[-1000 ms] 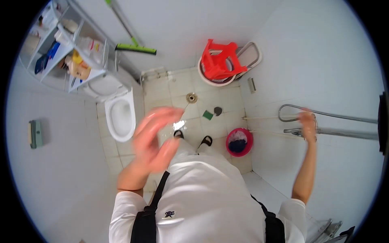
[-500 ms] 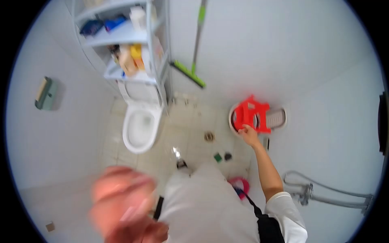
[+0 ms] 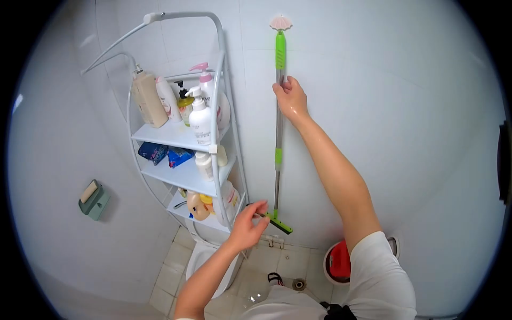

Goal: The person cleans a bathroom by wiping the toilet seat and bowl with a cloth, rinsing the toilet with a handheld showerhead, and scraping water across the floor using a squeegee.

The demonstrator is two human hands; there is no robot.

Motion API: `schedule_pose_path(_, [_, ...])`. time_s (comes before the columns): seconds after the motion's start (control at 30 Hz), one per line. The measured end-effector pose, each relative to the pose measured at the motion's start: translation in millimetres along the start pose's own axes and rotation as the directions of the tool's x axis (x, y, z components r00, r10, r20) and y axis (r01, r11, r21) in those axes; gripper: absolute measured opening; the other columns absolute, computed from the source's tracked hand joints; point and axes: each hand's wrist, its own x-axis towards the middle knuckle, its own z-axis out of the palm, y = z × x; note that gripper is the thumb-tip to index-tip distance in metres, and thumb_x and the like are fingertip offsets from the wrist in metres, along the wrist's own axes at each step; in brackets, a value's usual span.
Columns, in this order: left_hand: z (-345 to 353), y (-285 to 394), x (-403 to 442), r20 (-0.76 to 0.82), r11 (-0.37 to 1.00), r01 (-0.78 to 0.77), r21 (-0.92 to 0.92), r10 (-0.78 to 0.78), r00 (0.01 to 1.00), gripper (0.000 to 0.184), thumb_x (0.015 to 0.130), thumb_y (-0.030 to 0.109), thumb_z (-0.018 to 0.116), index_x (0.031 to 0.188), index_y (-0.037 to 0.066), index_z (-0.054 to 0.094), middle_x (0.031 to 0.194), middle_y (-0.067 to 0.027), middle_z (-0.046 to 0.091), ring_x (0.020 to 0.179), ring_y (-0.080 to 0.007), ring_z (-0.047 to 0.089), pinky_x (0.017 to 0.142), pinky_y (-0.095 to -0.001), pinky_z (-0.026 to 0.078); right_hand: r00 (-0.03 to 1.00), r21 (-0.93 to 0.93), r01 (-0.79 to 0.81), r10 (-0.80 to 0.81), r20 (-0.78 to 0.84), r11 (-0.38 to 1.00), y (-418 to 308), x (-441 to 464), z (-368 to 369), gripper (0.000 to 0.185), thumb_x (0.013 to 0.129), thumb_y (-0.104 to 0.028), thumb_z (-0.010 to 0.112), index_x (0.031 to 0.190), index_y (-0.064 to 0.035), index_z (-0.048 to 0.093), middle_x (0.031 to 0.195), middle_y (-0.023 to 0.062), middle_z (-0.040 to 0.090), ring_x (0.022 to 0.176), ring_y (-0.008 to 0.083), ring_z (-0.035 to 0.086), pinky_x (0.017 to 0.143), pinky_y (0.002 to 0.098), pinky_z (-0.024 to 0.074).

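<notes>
A floor squeegee (image 3: 278, 186) with a green grip and a metal pole hangs upright against the wall from a pink shell-shaped hook (image 3: 281, 23). My right hand (image 3: 293, 100) is at the upper pole, just below the green grip, with thumb and fingers on either side of it. Lower down, my left hand (image 3: 249, 226) reaches toward the squeegee's green head (image 3: 280, 223). Its fingers are partly curled, with a gap between thumb and fingertips, and it appears to hold nothing. It covers the left end of the head.
A white shelf rack (image 3: 176, 133) with several bottles stands left, over a toilet (image 3: 196, 261). At lower right, a red stool (image 3: 340, 260) sits in a bucket (image 3: 327, 266), partly behind my right arm. A green brush holder (image 3: 96, 202) is on the left wall; a floor drain (image 3: 299, 284) lies below.
The view has tilted up toward the wall. My right hand has left the red stool and moved up to the squeegee's pole. My left hand has gone from close below the camera to near the squeegee's head.
</notes>
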Motion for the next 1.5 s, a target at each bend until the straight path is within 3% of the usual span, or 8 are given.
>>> schedule_pose_path(0.33, [69,-77,171,-0.263,0.992,0.002,0.124,0.031,0.964,0.049,0.09,0.024,0.059,0.126,-0.003,0.041,0.1,-0.0143,0.06,0.09,-0.0198,0.059,0.08,-0.0303,0.046,0.992,0.201,-0.055,0.03,0.125,0.978,-6,22,1,0.025,0.085,-0.024,0.064,0.079,0.0001,0.057,0.061,0.008,0.061,0.053,0.0191,0.06,0.056,0.0336,0.0482])
schedule_pose_path(0.6, [109,-50,139,-0.453,0.967,-0.086,-0.239,-0.032,0.891,0.023,0.093,0.016,0.056,0.107,-0.001,0.049,0.071,-0.0012,0.053,0.063,-0.0063,0.047,0.057,-0.0228,0.041,0.996,0.252,0.068,-0.08,0.036,0.965,-51,83,-11,0.026,0.085,-0.021,0.062,0.092,0.0032,0.056,0.066,0.0099,0.062,0.054,0.0174,0.064,0.055,0.0319,0.0495])
schedule_pose_path(0.83, [117,-44,150,-0.465,0.993,-0.085,-0.087,0.035,0.884,0.027,0.092,0.017,0.058,0.109,-0.001,0.046,0.07,-0.004,0.049,0.06,-0.0094,0.045,0.055,-0.0252,0.041,0.976,0.058,0.216,-0.213,-0.053,0.975,-51,89,-13,0.035,0.086,-0.014,0.059,0.113,0.006,0.05,0.081,0.0191,0.063,0.071,0.0297,0.065,0.067,0.039,0.0505])
schedule_pose_path(1.03, [100,-56,210,-0.195,0.967,-0.253,0.015,0.251,0.948,0.03,0.093,0.018,0.054,0.113,-0.004,0.055,0.087,-0.0131,0.063,0.078,-0.0208,0.06,0.071,-0.0318,0.048,0.913,-0.073,0.402,-0.406,-0.051,0.913,-45,91,-19,0.042,0.085,-0.008,0.055,0.125,0.0025,0.047,0.085,0.0217,0.063,0.075,0.0372,0.062,0.07,0.0428,0.0488])
schedule_pose_path(1.2, [18,71,295,-0.497,0.855,-0.514,0.062,0.473,0.727,0.036,0.089,0.008,0.048,0.122,-0.006,0.05,0.117,-0.0223,0.054,0.107,-0.0341,0.054,0.094,-0.039,0.042,0.872,-0.283,0.478,-0.489,0.034,0.832,-54,103,-36,0.041,0.084,-0.011,0.056,0.123,0.0005,0.052,0.086,0.0245,0.063,0.08,0.04,0.062,0.074,0.0439,0.0486])
schedule_pose_path(1.23, [7,87,320,-0.536,0.815,-0.556,0.164,0.546,0.643,0.039,0.089,0.008,0.048,0.126,-0.002,0.048,0.118,-0.0147,0.054,0.104,-0.0222,0.054,0.088,-0.0313,0.044,0.851,-0.327,0.509,-0.523,0.051,0.796,-56,106,-40,0.039,0.084,-0.012,0.056,0.121,0.0,0.054,0.086,0.025,0.063,0.081,0.0402,0.062,0.075,0.0442,0.0485])
schedule_pose_path(1.37, [-23,133,384,-0.517,0.728,-0.659,0.191,0.645,0.562,0.049,0.085,0.006,0.051,0.133,0.001,0.043,0.114,-0.0122,0.052,0.098,-0.0233,0.052,0.087,-0.0329,0.045,0.831,-0.408,0.555,-0.492,0.258,0.725,-65,135,-64,0.042,0.084,-0.028,0.058,0.121,-0.0076,0.058,0.081,0.0206,0.065,0.071,0.0329,0.063,0.063,0.0416,0.0495])
schedule_pose_path(1.5, [-32,149,391,-0.366,0.805,-0.58,0.127,0.581,0.727,0.056,0.084,0.009,0.055,0.137,0.004,0.04,0.113,-0.0105,0.052,0.098,-0.0211,0.052,0.087,-0.0323,0.045,0.909,-0.47,0.148,0.067,0.411,0.87,-126,148,-89,0.047,0.085,-0.044,0.059,0.122,-0.0141,0.061,0.069,0.0063,0.059,0.051,0.0108,0.047,0.042,0.027,0.0384])
